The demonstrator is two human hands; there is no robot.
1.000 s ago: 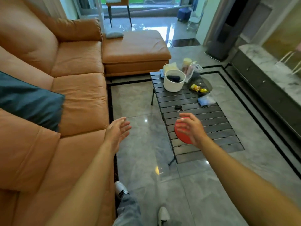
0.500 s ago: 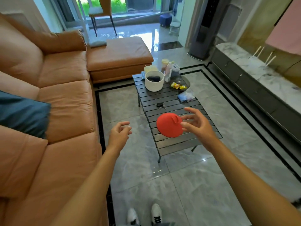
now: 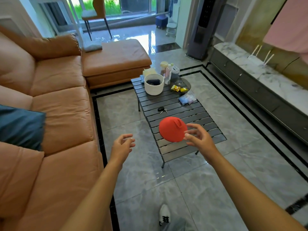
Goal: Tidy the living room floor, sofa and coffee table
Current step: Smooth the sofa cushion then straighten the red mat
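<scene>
Step in hand: clearing a stray item from the coffee table area. My right hand (image 3: 199,139) holds the red lid (image 3: 173,129), a round silicone-looking disc with a small loop on top, pinched at its right edge between thumb and fingertips, the remaining fingers spread. The lid is tilted and appears to be in the air above the near end of the coffee table (image 3: 168,151); I cannot tell for certain whether its lower rim touches the slats. My left hand (image 3: 122,146) is empty, fingers loosely curled, hanging over the floor (image 3: 216,189) between the sofa (image 3: 66,117) and the table.

Next move, as I judge it: find the lid a place. The white basket (image 3: 154,86) at the far end of the table looks the likely container; it already holds something dark. Reaching it calls for a step forward and a longer reach, and a firmer grip, since an edge pinch on a floppy disc could slip.

Surroundings: a set of keys (image 3: 162,110) lies on the slats between the lid and the basket, directly under the reach path. Beside the basket stand several bottles (image 3: 168,72), close together and easy to knock. Yellow snack packets (image 3: 179,88) and a bluish plastic bag (image 3: 187,99) sit on the right side. A dark blue cushion (image 3: 20,125) leans on the sofa. My shoe (image 3: 164,214) is on open tile, nothing underfoot.
</scene>
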